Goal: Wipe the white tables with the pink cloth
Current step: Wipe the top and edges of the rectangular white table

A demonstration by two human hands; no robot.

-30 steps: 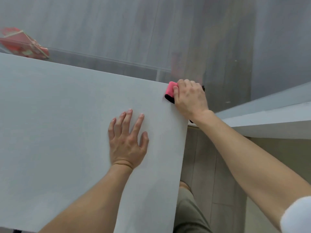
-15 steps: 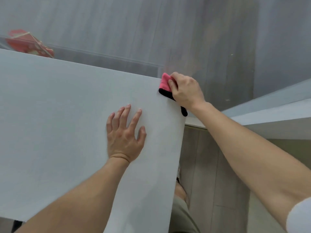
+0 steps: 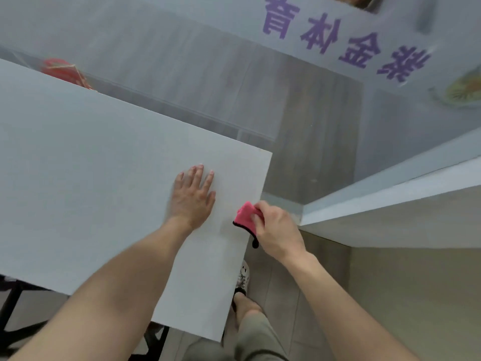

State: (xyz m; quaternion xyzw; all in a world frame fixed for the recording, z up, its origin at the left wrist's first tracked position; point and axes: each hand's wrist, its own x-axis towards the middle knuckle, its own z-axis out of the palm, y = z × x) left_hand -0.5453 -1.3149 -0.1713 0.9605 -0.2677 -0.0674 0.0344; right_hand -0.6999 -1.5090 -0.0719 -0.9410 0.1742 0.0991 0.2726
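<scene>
The person's left grip (image 3: 194,198), a bare hand, lay flat and palm down on the white table (image 3: 78,178), fingers straight and slightly spread, holding nothing. It rested close to the table's right edge, with the forearm running back across the tabletop toward the camera.

The right grip (image 3: 276,227), also a bare hand, was curled round the pink cloth (image 3: 246,217), fingers and thumb pinching it into a folded wad. The cloth sat pressed on the table's right edge, a little toward the person from the far right corner and just beside the left grip without touching it. Black trim ran along the cloth's lower border, and a short black loop (image 3: 255,243) hung off past the table edge below the hand.

A second white table (image 3: 390,199) stood to the right, apart from the first, with a strip of grey wood-look floor (image 3: 299,113) between them. Purple characters (image 3: 338,40) were printed on a pale surface at the upper right. A blurred red thing (image 3: 62,71) showed beyond the first table's far edge; what it was could not be told. Below the table's near right corner were a light shoe (image 3: 243,277) and a leg in olive trousers (image 3: 260,334), and black table legs (image 3: 10,308) showed at the lower left.
</scene>
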